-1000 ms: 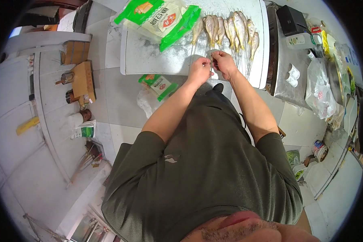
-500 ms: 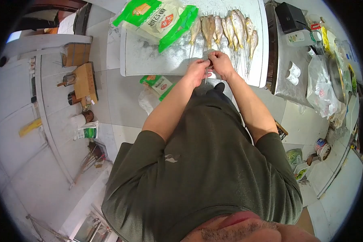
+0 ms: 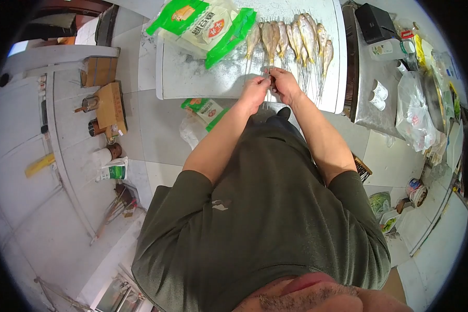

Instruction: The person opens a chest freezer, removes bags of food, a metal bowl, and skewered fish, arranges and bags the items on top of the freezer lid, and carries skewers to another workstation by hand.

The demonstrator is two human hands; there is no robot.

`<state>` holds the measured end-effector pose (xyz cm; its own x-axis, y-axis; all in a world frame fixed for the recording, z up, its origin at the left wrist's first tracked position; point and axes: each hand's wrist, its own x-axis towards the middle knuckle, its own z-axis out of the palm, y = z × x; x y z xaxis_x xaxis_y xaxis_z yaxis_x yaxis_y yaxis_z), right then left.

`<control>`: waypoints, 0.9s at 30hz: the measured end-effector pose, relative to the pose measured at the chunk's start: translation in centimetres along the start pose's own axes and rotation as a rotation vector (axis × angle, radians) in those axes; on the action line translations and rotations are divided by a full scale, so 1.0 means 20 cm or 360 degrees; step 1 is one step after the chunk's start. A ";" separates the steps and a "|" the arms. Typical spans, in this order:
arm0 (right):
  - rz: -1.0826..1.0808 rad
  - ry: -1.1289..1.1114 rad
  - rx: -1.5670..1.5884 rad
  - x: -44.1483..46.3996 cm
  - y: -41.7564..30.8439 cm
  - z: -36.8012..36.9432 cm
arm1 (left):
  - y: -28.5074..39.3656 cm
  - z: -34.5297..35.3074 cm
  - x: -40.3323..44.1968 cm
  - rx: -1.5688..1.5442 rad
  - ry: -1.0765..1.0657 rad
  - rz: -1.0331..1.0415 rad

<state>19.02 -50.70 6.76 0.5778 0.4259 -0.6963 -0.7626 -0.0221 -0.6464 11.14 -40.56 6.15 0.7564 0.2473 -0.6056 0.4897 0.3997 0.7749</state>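
Small yellowish fish lie side by side on a white table, with thin metal skewers running from them towards me. My left hand and my right hand meet near the table's front edge. Both have their fingers closed around the thin skewers that lead to a fish left of the row's middle. Exactly how many skewers each hand grips is hidden by the fingers. A large green and white plastic bag lies left of the fish.
A smaller green and white bag is below the table's front edge. At the right, a metal counter bears white cups, a plastic jug and a clear plastic bag. Cardboard pieces stand at the left wall.
Both hands stay at the same spot on the skewers. Their fingers have shifted slightly, with the left fingers drawn in more. The fish and bags have hardly moved.
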 end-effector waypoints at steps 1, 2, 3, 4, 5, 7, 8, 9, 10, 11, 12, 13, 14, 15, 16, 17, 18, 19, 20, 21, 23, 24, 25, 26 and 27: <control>0.0040 -0.0006 0.0035 -0.01 -0.01 0.00 | 0.00 -0.01 0.00 0.0002 -0.0038 -0.0002; 0.0001 -0.0013 -0.0022 0.01 0.01 0.00 | 0.00 -0.02 0.00 0.0004 -0.0075 -0.0003; -0.0039 -0.0020 -0.0079 0.03 0.02 0.00 | 0.00 -0.02 0.00 -0.0004 -0.0103 0.0007; -0.0076 -0.0027 -0.0134 0.04 0.03 0.00 | 0.00 -0.02 0.00 -0.0012 -0.0130 0.0014; -0.0083 -0.0014 -0.0115 0.05 0.04 -0.01 | 0.00 -0.02 0.00 -0.0021 -0.0156 0.0023; -0.0095 0.0014 -0.0075 0.05 0.05 0.01 | 0.02 -0.01 -0.01 -0.0008 -0.0122 0.0003; -0.0109 0.0031 -0.0130 0.06 0.04 0.01 | 0.04 -0.01 -0.01 -0.0001 -0.0105 -0.0003; -0.0122 0.0049 -0.0186 0.06 0.04 0.00 | 0.04 -0.01 0.00 0.0079 -0.0076 0.0039; -0.0133 0.0067 -0.0239 0.07 0.05 0.00 | 0.03 -0.01 0.01 0.0160 -0.0046 0.0078; -0.0173 0.0089 -0.0277 0.07 0.06 0.00 | 0.02 -0.01 0.01 0.0242 -0.0016 0.0116; -0.0213 0.0109 -0.0317 0.07 0.07 0.00 | 0.04 0.00 0.00 0.0246 0.0041 0.0119; -0.0257 0.0128 -0.0358 0.08 0.06 0.01 | 0.05 0.01 -0.01 0.0249 0.0098 0.0127; -0.0279 0.0189 -0.0490 0.07 0.06 0.01 | 0.07 0.03 -0.02 0.0251 0.0155 0.0134; -0.0300 0.0253 -0.0619 0.03 0.03 0.04 | 0.07 0.03 -0.02 0.0121 0.0104 0.0075; -0.0322 0.0316 -0.0749 0.01 0.01 0.05 | 0.09 0.03 -0.01 -0.0008 0.0052 0.0018; -0.0348 0.0342 -0.0810 0.00 0.00 0.06 | 0.10 0.02 -0.01 -0.0136 0.0002 -0.0040; -0.0374 0.0367 -0.0873 -0.01 -0.01 0.07 | 0.11 0.02 -0.02 -0.0245 -0.0023 -0.0081; -0.0400 0.0393 -0.0936 -0.01 -0.02 0.07 | 0.13 0.02 -0.03 -0.0354 -0.0050 -0.0122; -0.0423 0.0409 -0.0974 0.00 -0.01 0.06 | 0.14 0.02 -0.04 -0.0463 -0.0075 -0.0165; -0.0447 0.0424 -0.1013 0.02 0.00 0.06 | 0.13 0.00 -0.03 -0.0418 -0.0110 -0.0160; -0.0497 0.0445 -0.1093 0.04 0.01 0.05 | 0.11 -0.03 0.00 -0.0324 -0.0188 -0.0147; -0.0520 0.0446 -0.1135 0.04 0.01 0.05 | 0.10 -0.04 -0.01 -0.0171 -0.0205 -0.0033; -0.0543 0.0446 -0.1177 0.04 0.00 0.05 | 0.09 -0.05 -0.01 -0.0019 -0.0221 0.0083; -0.0522 0.0378 -0.1034 0.05 0.02 0.04 | 0.08 -0.06 -0.01 0.0133 -0.0234 0.0196; -0.0501 0.0310 -0.0890 0.08 0.06 0.02 | 0.10 -0.06 -0.04 0.0097 -0.0205 0.0117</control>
<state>18.98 -49.71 5.04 0.8298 0.3189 -0.4579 -0.3141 -0.4113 -0.8557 11.04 -38.89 8.06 0.8386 0.1574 -0.5215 0.4532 0.3294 0.8283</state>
